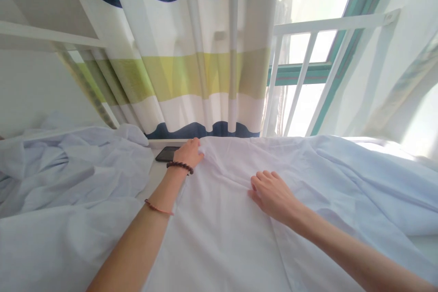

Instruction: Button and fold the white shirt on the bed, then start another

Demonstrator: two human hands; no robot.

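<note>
A white cloth (226, 219) lies spread out in front of me, with light creases across its upper part. My left hand (189, 152), with a dark bead bracelet at the wrist and a thin reddish band on the forearm, is closed on the cloth's far left corner. Partly behind that hand rests a black phone (166, 153). Farther right and nearer to me, my right hand (272, 191) is on the cloth with its fingers curled in on the fabric. Its fingertips are partly hidden.
Crumpled white fabric (75, 169) is heaped on the left. At the far edge stands a white rail (337, 23) with upright bars. Behind it hang a navy, white and green striped curtain (178, 75) and a window with a teal frame (310, 74).
</note>
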